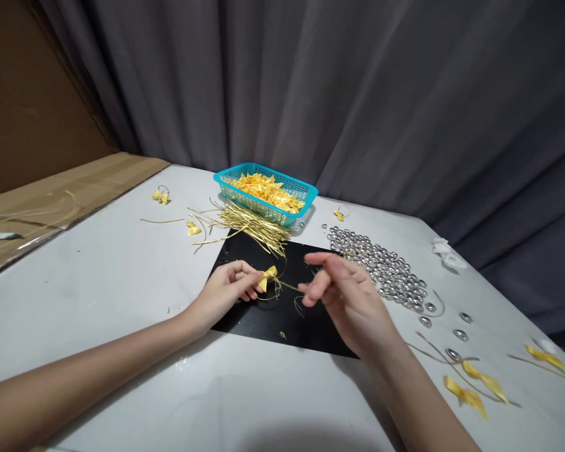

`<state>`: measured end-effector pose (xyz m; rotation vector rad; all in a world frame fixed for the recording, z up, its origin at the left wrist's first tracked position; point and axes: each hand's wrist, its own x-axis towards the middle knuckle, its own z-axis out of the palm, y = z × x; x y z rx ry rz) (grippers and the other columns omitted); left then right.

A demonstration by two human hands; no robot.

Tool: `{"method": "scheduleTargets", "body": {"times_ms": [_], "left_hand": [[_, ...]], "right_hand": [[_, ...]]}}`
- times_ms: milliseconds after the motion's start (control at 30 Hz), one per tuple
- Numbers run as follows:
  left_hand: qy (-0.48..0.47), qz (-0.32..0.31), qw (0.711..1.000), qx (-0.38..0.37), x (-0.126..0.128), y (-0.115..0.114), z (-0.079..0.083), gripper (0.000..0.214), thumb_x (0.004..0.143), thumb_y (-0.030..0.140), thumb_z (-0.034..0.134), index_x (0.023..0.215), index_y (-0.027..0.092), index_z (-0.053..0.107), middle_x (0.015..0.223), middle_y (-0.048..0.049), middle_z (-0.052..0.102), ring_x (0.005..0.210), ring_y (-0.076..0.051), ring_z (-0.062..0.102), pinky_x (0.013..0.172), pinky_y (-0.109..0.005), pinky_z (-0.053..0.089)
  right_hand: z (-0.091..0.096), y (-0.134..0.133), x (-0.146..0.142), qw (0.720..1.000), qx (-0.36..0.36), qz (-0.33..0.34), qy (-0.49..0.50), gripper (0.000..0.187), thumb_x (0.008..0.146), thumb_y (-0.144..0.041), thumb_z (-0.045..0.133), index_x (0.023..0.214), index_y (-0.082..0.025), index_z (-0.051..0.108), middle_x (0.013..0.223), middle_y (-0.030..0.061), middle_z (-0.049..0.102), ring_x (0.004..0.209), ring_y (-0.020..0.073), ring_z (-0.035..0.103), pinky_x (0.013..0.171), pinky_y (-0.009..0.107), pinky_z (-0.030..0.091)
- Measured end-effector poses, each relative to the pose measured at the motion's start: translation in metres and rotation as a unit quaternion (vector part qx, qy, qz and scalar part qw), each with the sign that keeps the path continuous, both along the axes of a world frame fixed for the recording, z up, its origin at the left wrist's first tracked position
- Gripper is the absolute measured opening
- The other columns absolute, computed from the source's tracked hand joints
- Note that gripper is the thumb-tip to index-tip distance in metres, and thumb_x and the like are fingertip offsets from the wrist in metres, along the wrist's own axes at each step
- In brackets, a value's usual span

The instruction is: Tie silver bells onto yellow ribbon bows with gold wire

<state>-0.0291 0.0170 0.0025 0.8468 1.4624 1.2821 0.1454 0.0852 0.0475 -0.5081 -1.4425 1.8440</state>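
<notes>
A yellow ribbon bow (269,275) is pinched between the thumb and fingers of my left hand (230,282). Thin gold cord (289,286) runs from the bow to the fingertips of my right hand (343,292), whose thumb and fingers are bent around its end. The index finger of that hand points out to the left. A small dark, shiny bit shows between the right fingers, too hidden to name. Both hands are above a black mat (287,323), where loose ends of cord and small scraps lie.
Behind the mat stands a turquoise basket (289,219) of yellow bows, with a bundle of gold cords (254,227) before it. Silver teardrop beads (386,267) spread to the right. Loose bows (466,397) lie front right. Cardboard (75,182) borders the left; a grey curtain (273,81) hangs behind.
</notes>
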Motion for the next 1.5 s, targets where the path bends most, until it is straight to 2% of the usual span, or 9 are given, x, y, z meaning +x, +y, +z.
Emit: {"method": "scheduleTargets", "body": {"times_ms": [200,367,533,700,833,933,1033,1200,1500], "left_hand": [[0.033,-0.083,0.996,0.030,0.003,-0.003,-0.001,0.023,0.078,0.038,0.061,0.071,0.018,0.053,0.058,0.0032,0.057,0.052,-0.009,0.047,0.051,-0.022,0.036],[0.067,-0.126,0.985,0.099,0.003,-0.011,0.002,0.022,0.082,0.039,0.056,0.074,0.019,0.051,0.060,0.0058,0.045,0.054,-0.009,0.040,0.049,-0.022,0.032],[0.131,-0.199,0.959,0.152,0.003,-0.019,0.003,0.020,0.086,0.037,0.052,0.077,0.019,0.052,0.060,0.0053,0.044,0.054,-0.009,0.037,0.051,-0.024,0.028],[0.224,-0.286,0.926,0.104,0.008,-0.022,0.003,0.023,0.085,0.037,0.052,0.073,0.019,0.058,0.052,0.0069,0.039,0.048,-0.009,0.032,0.047,-0.024,0.023],[0.179,-0.206,0.961,0.038,0.011,-0.016,0.000,0.024,0.083,0.040,0.053,0.072,0.019,0.057,0.054,0.0059,0.044,0.049,-0.010,0.037,0.048,-0.024,0.026],[0.099,-0.131,0.986,0.032,0.009,-0.011,-0.003,0.025,0.082,0.043,0.055,0.074,0.019,0.054,0.062,0.0037,0.053,0.053,-0.010,0.044,0.049,-0.022,0.032],[0.052,-0.077,0.995,0.035,0.008,-0.008,-0.004,0.025,0.081,0.043,0.056,0.075,0.019,0.055,0.062,0.0032,0.055,0.055,-0.010,0.047,0.050,-0.022,0.035],[0.010,-0.020,0.999,0.047,0.007,-0.008,0.001,0.026,0.079,0.043,0.058,0.071,0.018,0.057,0.062,0.0035,0.054,0.055,-0.010,0.046,0.052,-0.022,0.036],[0.023,-0.043,0.998,0.046,0.007,-0.009,0.001,0.024,0.078,0.043,0.059,0.075,0.019,0.061,0.062,0.0036,0.055,0.056,-0.011,0.046,0.052,-0.023,0.035]], "right_hand": [[0.017,0.014,0.014,0.982,0.095,-0.160,0.022,0.022,0.083,-0.043,0.063,0.086,-0.023,0.073,0.046,-0.0087,0.032,0.037,0.0021,0.031,0.050,0.016,0.049],[0.002,0.033,0.017,0.959,0.131,-0.231,-0.096,0.028,0.084,-0.042,0.060,0.095,-0.021,0.073,0.051,-0.0069,0.030,0.046,0.0044,0.038,0.050,0.018,0.042],[-0.017,0.043,0.012,0.956,0.035,-0.239,-0.168,0.034,0.078,-0.043,0.063,0.097,-0.016,0.070,0.051,-0.0087,0.027,0.045,0.0050,0.039,0.052,0.020,0.042],[-0.018,0.039,0.009,0.949,0.072,-0.248,-0.182,0.037,0.081,-0.045,0.059,0.100,-0.015,0.069,0.052,-0.0081,0.028,0.046,0.0058,0.040,0.051,0.020,0.041],[0.001,0.020,0.008,0.970,0.106,-0.188,-0.111,0.033,0.085,-0.044,0.055,0.101,-0.018,0.068,0.054,-0.0073,0.026,0.045,0.0059,0.033,0.047,0.020,0.040],[0.006,-0.002,0.002,0.979,0.126,-0.150,-0.055,0.034,0.087,-0.050,0.051,0.081,-0.019,0.064,0.052,-0.0068,0.026,0.042,0.0064,0.028,0.042,0.021,0.038],[-0.010,-0.022,-0.013,0.990,0.061,-0.105,-0.073,0.047,0.083,-0.059,0.050,0.058,-0.019,0.045,0.047,-0.0072,0.025,0.038,0.0056,0.026,0.038,0.021,0.034],[-0.045,-0.036,-0.030,0.987,-0.011,-0.010,-0.162,0.042,0.086,-0.053,0.046,0.064,-0.020,0.033,0.055,-0.0069,0.026,0.045,0.0055,0.017,0.039,0.020,0.015],[-0.055,-0.033,-0.030,0.973,0.092,-0.067,-0.200,0.037,0.089,-0.046,0.043,0.066,-0.017,0.046,0.055,-0.0047,0.031,0.049,0.0073,0.024,0.044,0.023,0.017]]}}
